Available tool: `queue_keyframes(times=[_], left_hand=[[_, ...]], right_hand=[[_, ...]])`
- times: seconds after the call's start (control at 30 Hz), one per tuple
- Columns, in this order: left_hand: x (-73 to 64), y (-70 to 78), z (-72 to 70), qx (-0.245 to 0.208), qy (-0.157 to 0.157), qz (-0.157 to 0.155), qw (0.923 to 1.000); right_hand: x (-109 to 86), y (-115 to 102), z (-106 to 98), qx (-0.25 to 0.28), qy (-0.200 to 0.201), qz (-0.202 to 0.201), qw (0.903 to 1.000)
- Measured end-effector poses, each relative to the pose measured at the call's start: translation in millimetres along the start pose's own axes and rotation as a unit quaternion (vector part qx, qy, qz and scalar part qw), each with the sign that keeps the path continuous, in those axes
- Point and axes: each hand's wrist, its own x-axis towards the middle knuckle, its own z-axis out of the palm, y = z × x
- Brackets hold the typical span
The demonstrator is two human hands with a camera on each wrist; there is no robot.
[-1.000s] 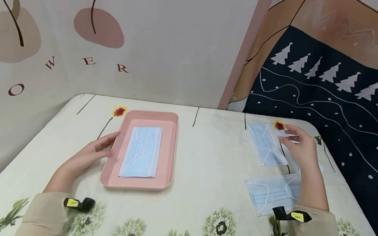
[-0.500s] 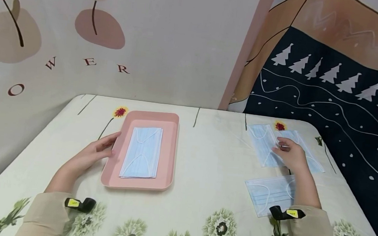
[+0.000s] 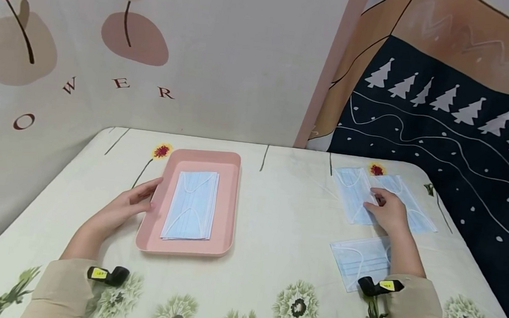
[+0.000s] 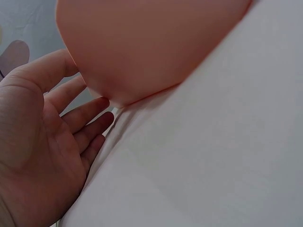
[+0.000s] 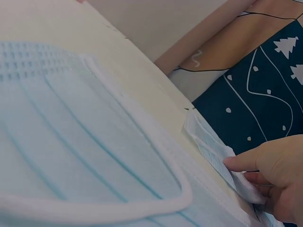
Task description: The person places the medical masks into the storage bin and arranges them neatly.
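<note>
Beside the pink tray (image 3: 227, 212), my left hand (image 3: 125, 206) touches its left rim with extended fingers; the left wrist view shows the fingertips (image 4: 102, 101) against the tray's side. Inside the tray lies a stack of light blue face masks (image 3: 191, 204) with white ear loops. At the table's far right, my right hand (image 3: 388, 211) pinches the right edge of a face mask (image 3: 351, 193) between thumb and fingers. A second mask (image 3: 419, 216) lies partly hidden behind that hand. Nearer the front is a third mask (image 3: 354, 261), partly covered by the right wrist.
A white tablecloth (image 3: 281, 222) with printed flowers covers the table. Behind it hangs a pale cloth with letters (image 3: 243, 77), and on the right a dark cloth with white trees (image 3: 443, 130). Black wrist cameras (image 3: 108, 275) sit on both sleeves.
My right hand has moved left and towards the front, from over the far-right mask to the edge of the upper left one. The left hand and tray stay put.
</note>
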Motion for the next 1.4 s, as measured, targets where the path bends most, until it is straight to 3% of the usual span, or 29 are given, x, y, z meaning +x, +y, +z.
queue_keyframes(times=[0.37,0.57,0.73,1.13,1.27,1.4], left_hand=[[1.4,2.5,1.5,-0.006,-0.002,0.004,1.0],[1.8,3.3,2.0,-0.009,-0.002,0.003,1.0],[1.8,2.9,1.7,-0.008,-0.004,0.008,0.9999],[1.2,4.3,2.3,-0.008,-0.003,0.007,0.9999],[1.3,4.9,2.4,-0.007,-0.004,0.007,0.9999],[1.3,5.4,2.7,-0.008,-0.004,0.005,0.9999]], right_hand=[[0.6,-3,-2,0.0,-0.021,0.019,0.9996],[-4.9,-10,-8,0.032,-0.038,0.012,0.9987],[-6.3,-16,-10,0.057,-0.053,0.033,0.9964],[-4.5,-23,-10,0.082,-0.15,0.06,0.9834],[-5.9,-27,-11,0.084,-0.147,0.058,0.9838],[-6.9,-29,-12,0.113,-0.114,0.042,0.9862]])
